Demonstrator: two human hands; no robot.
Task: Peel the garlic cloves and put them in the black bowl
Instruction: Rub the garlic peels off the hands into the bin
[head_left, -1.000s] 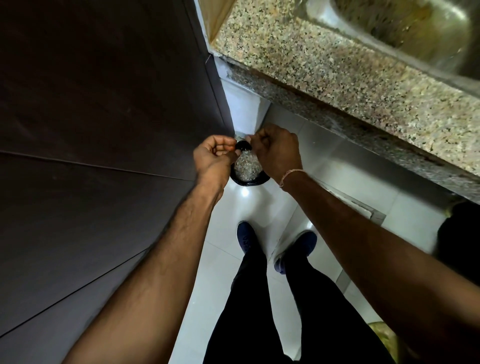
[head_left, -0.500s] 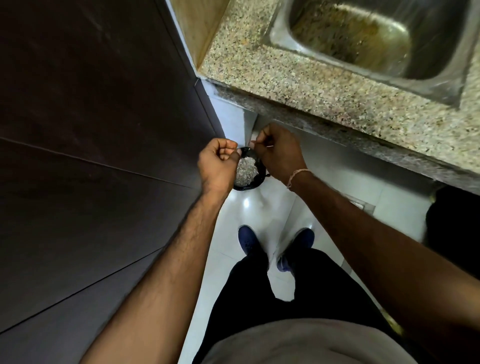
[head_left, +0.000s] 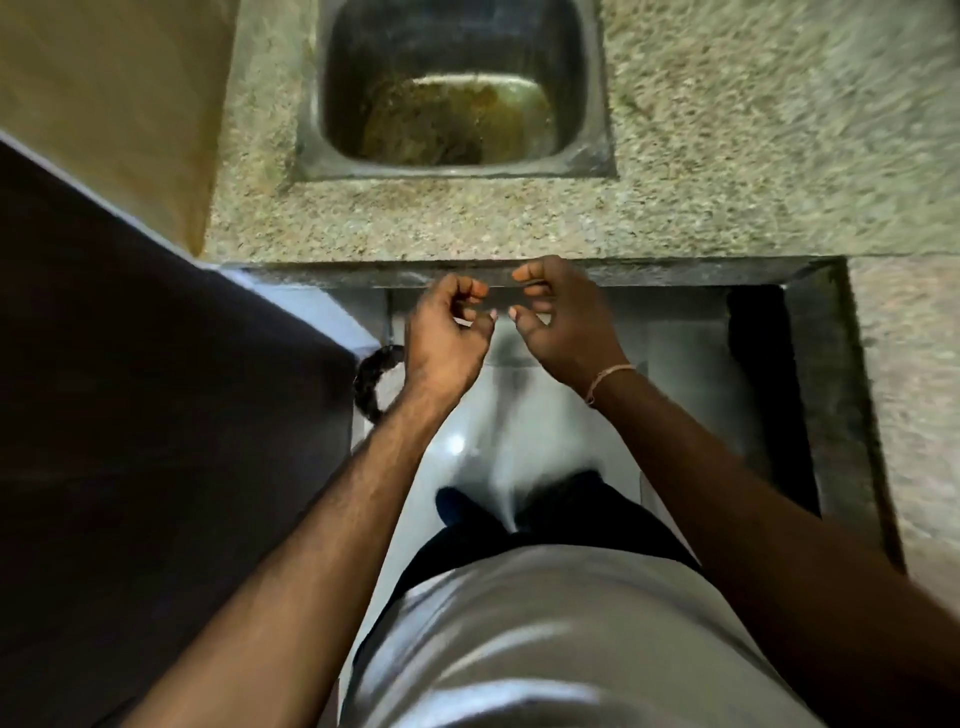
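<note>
Both hands raised side by side before the granite counter (head_left: 675, 156) edge, below the steel sink (head_left: 452, 88) at 12 o'clock: left hand (head_left: 447, 332) and right hand (head_left: 563, 322) each with fingers curled inward, fingertips nearly meeting, likely working at a clove or skin; no garlic discernible, blur prevents confirmation. Black bowl (head_left: 371, 382) low at 9 o'clock of the left wrist, mostly hidden, presumably placed to catch drops.

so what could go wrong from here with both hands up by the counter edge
1. The black container sits on the floor, mostly hidden behind the left hand; anything dropped now could miss it.
2. It stands close to the feet, so a step might tip it.
3. The frame is motion-blurred; whether the right hand holds a clove can't be told, so one may slip unnoticed.
</note>
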